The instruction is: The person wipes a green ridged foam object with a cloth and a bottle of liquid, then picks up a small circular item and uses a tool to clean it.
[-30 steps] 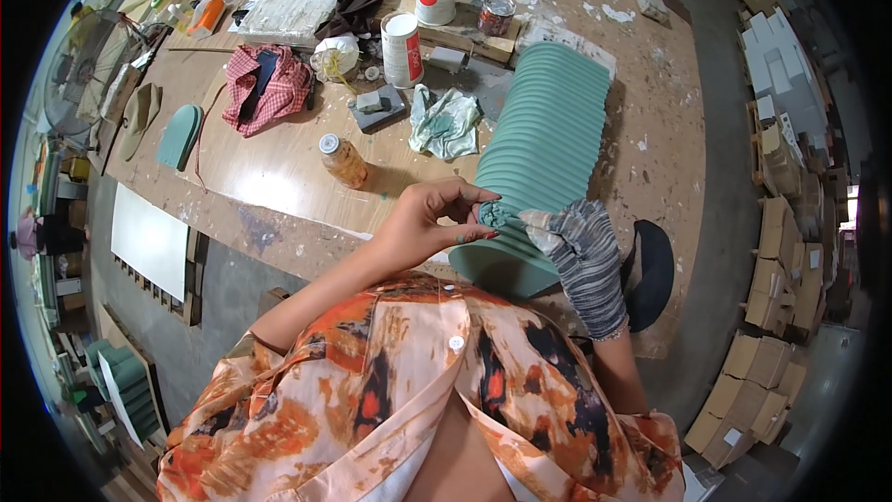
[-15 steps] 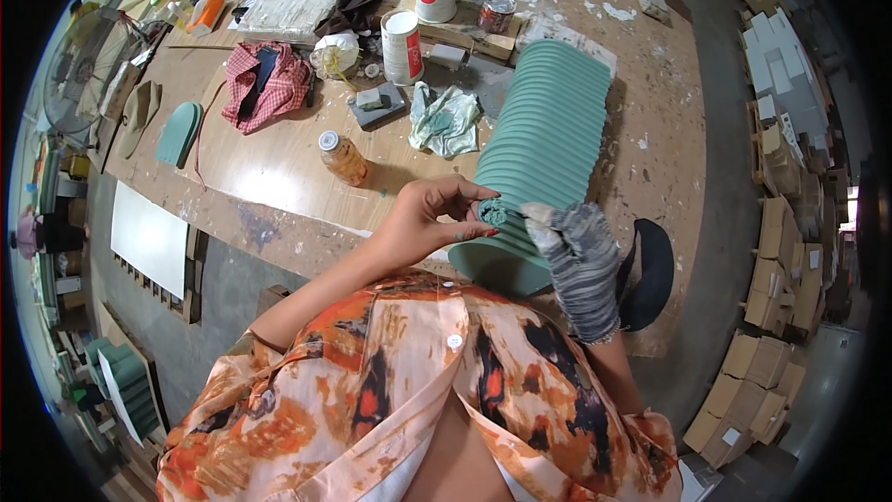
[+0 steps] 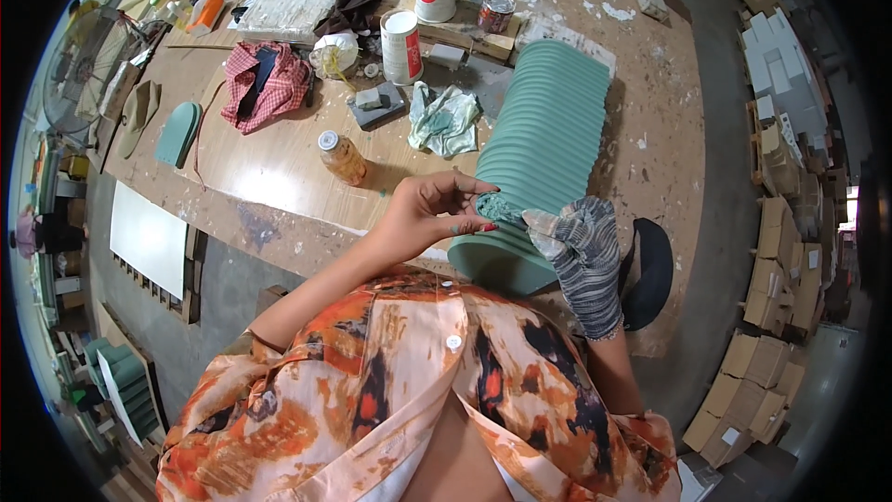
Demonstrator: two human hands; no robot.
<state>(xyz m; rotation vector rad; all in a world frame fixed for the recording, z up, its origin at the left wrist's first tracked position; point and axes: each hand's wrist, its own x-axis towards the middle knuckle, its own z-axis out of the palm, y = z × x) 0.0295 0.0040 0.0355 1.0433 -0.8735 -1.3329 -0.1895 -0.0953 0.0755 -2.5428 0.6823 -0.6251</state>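
Left hand, bare: grip pinching a crumpled green wad between thumb and fingers, above the near end of a ribbed green form. Right hand, in a grey striped glove: fingertips beside the wad; whether its grip holds anything, cannot tell. Form lies on the table; stained cloth and capped amber bottle to its left.

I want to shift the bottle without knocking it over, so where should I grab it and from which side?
Probably around the middle of the bottle, below its white lid, coming from your left: it looks upright, its rounded body suits wrapped fingers, and the stained rag lies off to its right. Your left hand is nearer, but it is pinching a green lump.
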